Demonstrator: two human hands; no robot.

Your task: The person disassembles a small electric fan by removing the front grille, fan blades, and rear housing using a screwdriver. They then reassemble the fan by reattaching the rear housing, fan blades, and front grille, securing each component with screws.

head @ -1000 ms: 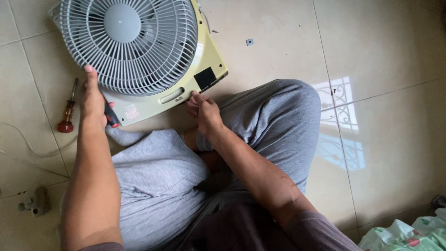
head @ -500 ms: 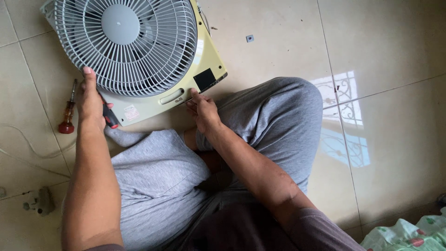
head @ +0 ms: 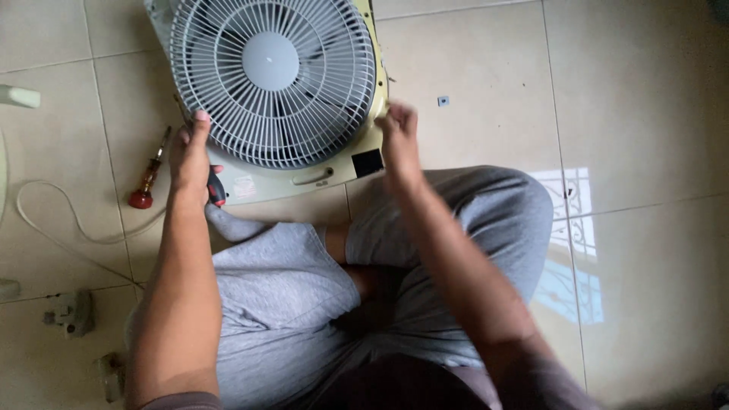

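Our left hand point(head: 190, 156) lies flat against the lower left rim of the fan's round grey grille point(head: 272, 80), fingers stretched out along the bars and holding nothing; a red-and-black tool handle point(head: 216, 190) sticks out from beneath the palm, touching it. Our right hand point(head: 399, 137) is at the fan's right edge, fingers curled in toward the pale yellow housing point(head: 304, 178). It is blurred, so we cannot tell whether the fingers pinch anything.

The box fan lies face up on the tiled floor point(head: 486, 68) straight ahead of our crossed legs in grey shorts point(head: 304, 288). Its lower edge, with a slot-like handle and a small black square point(head: 368, 162), sits just beyond our knees, which press close against it.

To the left of our left hand, a screwdriver with a red bulb handle point(head: 146, 182) lies on the tiles, near but apart from the fan. A white cable point(head: 61, 228) loops across the floor beside it, and a small grey plug-like part point(head: 70, 311) rests farther down on the left, well apart. To the right of the fan, a tiny dark square piece point(head: 443, 100) lies alone on the floor. A patch of window light point(head: 569, 228) falls on the tiles by our right knee.
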